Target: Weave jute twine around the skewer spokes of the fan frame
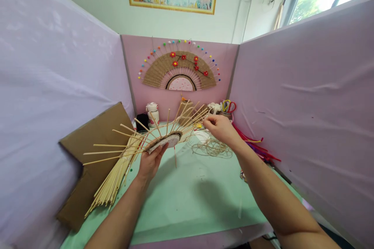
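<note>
My left hand (152, 160) grips the semicircular base of an unfinished fan (165, 142), its fingers below and its thumb on the pale face. Thin wooden sticks (125, 131) radiate from the dark-edged base, and the fan is held tilted above the table. On the right side, strands weave among the closely set sticks. My right hand (216, 125) is closed in a pinch beside those stick ends; whatever lies between its fingertips is too small to make out. Loose loops of twine (212, 148) lie on the table below it.
A bundle of sticks (112, 179) lies at the left beside folded cardboard (96, 136). Behind are a white bottle (153, 114), a twine spool (186, 111) and scissors (231, 107). Coloured pipe cleaners (260, 149) lie right. A finished fan (157, 68) hangs on the pink partition.
</note>
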The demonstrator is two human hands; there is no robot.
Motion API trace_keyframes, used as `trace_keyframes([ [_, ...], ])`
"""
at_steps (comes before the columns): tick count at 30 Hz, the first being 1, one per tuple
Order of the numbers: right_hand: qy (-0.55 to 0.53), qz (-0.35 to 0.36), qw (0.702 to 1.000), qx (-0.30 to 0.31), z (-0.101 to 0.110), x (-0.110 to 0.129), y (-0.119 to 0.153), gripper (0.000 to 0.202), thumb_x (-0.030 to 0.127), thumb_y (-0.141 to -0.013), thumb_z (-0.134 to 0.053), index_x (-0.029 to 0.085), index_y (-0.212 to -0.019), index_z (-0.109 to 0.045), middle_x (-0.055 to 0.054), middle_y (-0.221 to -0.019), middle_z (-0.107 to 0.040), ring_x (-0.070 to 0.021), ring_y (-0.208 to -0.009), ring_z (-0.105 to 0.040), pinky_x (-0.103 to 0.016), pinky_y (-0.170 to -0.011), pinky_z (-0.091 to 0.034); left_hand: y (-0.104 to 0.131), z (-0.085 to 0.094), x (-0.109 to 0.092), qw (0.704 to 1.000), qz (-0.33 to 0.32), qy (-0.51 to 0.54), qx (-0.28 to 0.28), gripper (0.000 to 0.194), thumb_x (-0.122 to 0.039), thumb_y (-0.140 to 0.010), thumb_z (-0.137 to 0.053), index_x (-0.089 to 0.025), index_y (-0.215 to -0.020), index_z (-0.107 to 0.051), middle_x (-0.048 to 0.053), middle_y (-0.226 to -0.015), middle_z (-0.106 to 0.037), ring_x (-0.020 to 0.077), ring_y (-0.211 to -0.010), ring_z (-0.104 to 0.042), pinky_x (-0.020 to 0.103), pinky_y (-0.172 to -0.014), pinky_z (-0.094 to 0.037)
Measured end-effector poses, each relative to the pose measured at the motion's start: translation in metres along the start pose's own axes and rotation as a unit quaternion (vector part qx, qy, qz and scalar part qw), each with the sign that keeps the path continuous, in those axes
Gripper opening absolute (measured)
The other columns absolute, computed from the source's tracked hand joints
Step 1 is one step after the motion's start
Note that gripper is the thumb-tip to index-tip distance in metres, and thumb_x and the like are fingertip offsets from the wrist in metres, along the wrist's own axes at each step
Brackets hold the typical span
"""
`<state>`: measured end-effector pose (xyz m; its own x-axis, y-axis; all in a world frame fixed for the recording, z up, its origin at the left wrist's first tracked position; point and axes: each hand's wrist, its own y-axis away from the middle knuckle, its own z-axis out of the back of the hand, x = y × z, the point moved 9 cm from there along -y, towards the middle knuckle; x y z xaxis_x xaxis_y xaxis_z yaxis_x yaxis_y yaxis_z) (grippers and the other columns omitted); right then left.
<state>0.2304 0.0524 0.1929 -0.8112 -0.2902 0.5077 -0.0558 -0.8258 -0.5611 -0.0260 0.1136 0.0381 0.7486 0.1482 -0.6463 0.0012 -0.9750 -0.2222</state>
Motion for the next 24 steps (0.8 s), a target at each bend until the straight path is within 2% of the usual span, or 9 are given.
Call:
trace_keyframes([
  [6, -0.035, -0.063, 0.990, 0.121, -0.074, -0.041, 0.017, 0.033, 0.033, -0.090, -0.045, 0.018, -0.065, -0.061, 0.001, -0.054, -0.057, -0.0129, -0.052, -0.049, -0.025, -0.054, -0.033, 0.000, -0.001, -0.001, 1.000, 0.006, 0.015, -0.016, 0.038, -0.013, -0.053, -0.092, -0.019, -0.087, -0.075, 0.003, -0.094, -0.078, 0.0180, -0.092, -0.071, 0.040, -0.099, -0.055],
  [9, -0.047, -0.073, 0.986, 0.144, -0.092, -0.052, 0.022, 0.031, 0.032, -0.092, -0.045, 0.017, -0.073, -0.064, -0.003, -0.065, -0.066, -0.0143, -0.060, -0.057, -0.025, -0.061, -0.040, 0.001, -0.001, 0.001, 1.000, 0.006, 0.010, -0.014, 0.038, -0.013, -0.053, -0.092, -0.019, -0.086, -0.075, 0.002, -0.091, -0.078, 0.0173, -0.090, -0.072, 0.039, -0.098, -0.056],
  [11, -0.018, -0.076, 0.991, 0.111, -0.085, -0.057, 0.026, 0.026, 0.035, -0.090, -0.051, 0.016, -0.081, -0.067, -0.007, -0.079, -0.070, -0.0176, -0.072, -0.061, -0.028, -0.068, -0.043, 0.002, -0.001, 0.000, 1.000, -0.004, -0.002, -0.006, 0.036, -0.016, -0.055, -0.092, -0.018, -0.086, -0.075, 0.002, -0.091, -0.077, 0.0172, -0.090, -0.071, 0.038, -0.097, -0.056],
  [14, 0.018, -0.048, 0.998, -0.046, -0.043, -0.046, 0.035, 0.025, 0.039, -0.088, -0.058, 0.016, -0.091, -0.068, -0.011, -0.091, -0.070, -0.0223, -0.084, -0.062, -0.035, -0.078, -0.045, 0.003, -0.006, -0.002, 0.999, -0.031, -0.033, 0.028, 0.033, -0.020, -0.059, -0.091, -0.019, -0.088, -0.076, 0.003, -0.094, -0.077, 0.0183, -0.092, -0.072, 0.039, -0.098, -0.056],
  [16, -0.035, -0.005, 0.989, -0.144, -0.013, -0.027, 0.045, 0.026, 0.041, -0.089, -0.058, 0.017, -0.094, -0.068, -0.009, -0.087, -0.068, -0.0204, -0.078, -0.059, -0.035, -0.076, -0.045, 0.004, -0.010, -0.003, 0.995, -0.047, -0.068, 0.058, 0.032, -0.024, -0.062, -0.089, -0.020, -0.090, -0.076, 0.004, -0.096, -0.077, 0.0202, -0.095, -0.071, 0.042, -0.099, -0.055],
  [17, -0.087, 0.009, 0.983, -0.163, -0.004, -0.019, 0.048, 0.026, 0.041, -0.089, -0.058, 0.018, -0.095, -0.067, -0.006, -0.082, -0.066, -0.0184, -0.073, -0.057, -0.033, -0.071, -0.045, 0.005, -0.012, -0.003, 0.992, -0.053, -0.093, 0.073, 0.032, -0.026, -0.064, -0.088, -0.020, -0.093, -0.076, 0.005, -0.099, -0.077, 0.0216, -0.098, -0.071, 0.043, -0.100, -0.054],
  [19, -0.210, 0.009, 0.968, -0.137, 0.000, -0.009, 0.049, 0.028, 0.041, -0.088, -0.059, 0.018, -0.103, -0.066, 0.000, -0.069, -0.060, -0.0141, -0.061, -0.052, -0.028, -0.060, -0.042, 0.007, -0.015, -0.003, 0.981, -0.064, -0.156, 0.098, 0.034, -0.030, -0.067, -0.086, -0.019, -0.098, -0.076, 0.008, -0.107, -0.075, 0.0249, -0.104, -0.069, 0.045, -0.101, -0.053],
  [21, -0.316, -0.009, 0.947, -0.056, -0.011, -0.003, 0.046, 0.033, 0.036, -0.086, -0.061, 0.019, -0.114, -0.063, 0.005, -0.060, -0.054, -0.0110, -0.052, -0.046, -0.024, -0.051, -0.036, 0.009, -0.017, -0.002, 0.966, -0.074, -0.218, 0.117, 0.036, -0.033, -0.069, -0.085, -0.018, -0.100, -0.076, 0.011, -0.112, -0.074, 0.0273, -0.108, -0.068, 0.045, -0.100, -0.053],
  [24, -0.394, -0.036, 0.917, 0.046, -0.029, -0.003, 0.045, 0.045, 0.030, -0.083, -0.063, 0.020, -0.127, -0.057, 0.009, -0.052, -0.049, -0.0080, -0.045, -0.037, -0.021, -0.045, -0.027, 0.011, -0.017, -0.003, 0.945, -0.101, -0.283, 0.127, 0.033, -0.037, -0.072, -0.082, -0.019, -0.099, -0.077, 0.012, -0.115, -0.072, 0.0283, -0.108, -0.068, 0.044, -0.095, -0.056],
])
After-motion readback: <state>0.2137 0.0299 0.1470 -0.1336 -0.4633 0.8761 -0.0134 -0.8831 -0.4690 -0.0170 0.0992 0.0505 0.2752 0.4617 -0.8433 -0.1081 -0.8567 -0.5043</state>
